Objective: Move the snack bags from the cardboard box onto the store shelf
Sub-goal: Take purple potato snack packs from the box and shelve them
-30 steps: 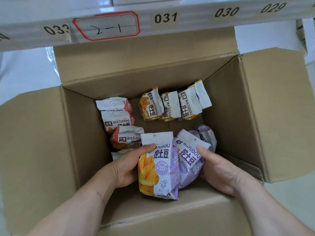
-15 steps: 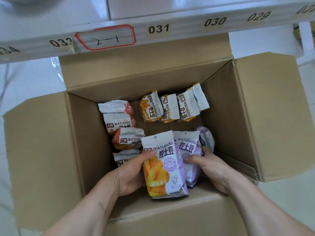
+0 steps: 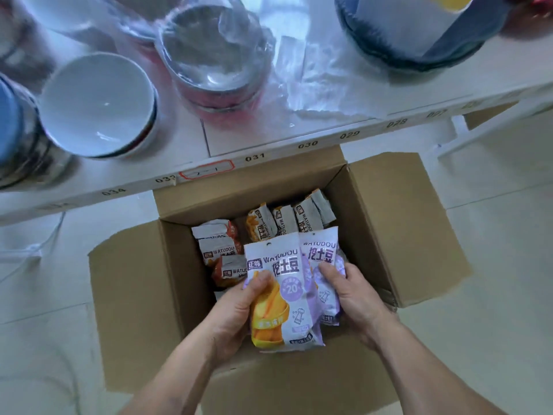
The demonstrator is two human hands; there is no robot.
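I see the open brown cardboard box [image 3: 143, 295] below the white numbered shelf [image 3: 299, 127], my left hand [image 3: 236, 313] gripping a purple-and-orange snack bag [image 3: 284, 292] above the box, my right hand [image 3: 353, 292] gripping a second purple bag [image 3: 321, 256] just beside it, orange bags [image 3: 221, 250] inside the box

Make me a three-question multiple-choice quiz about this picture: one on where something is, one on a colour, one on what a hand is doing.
1. Where does the white ceramic bowl sit?
A. on the white store shelf
B. inside the box
C. on the floor

2. What colour are the snack bags held in both hands?
A. green
B. purple and white
C. black

3. What is the left hand doing?
A. hanging idle
B. pressing a flap
C. gripping a bag

Answers: 1 A, it stands above the brown cardboard box. 2 B, the fronts show purple. 3 C, its fingers curl round the bag; the right hand grips another.
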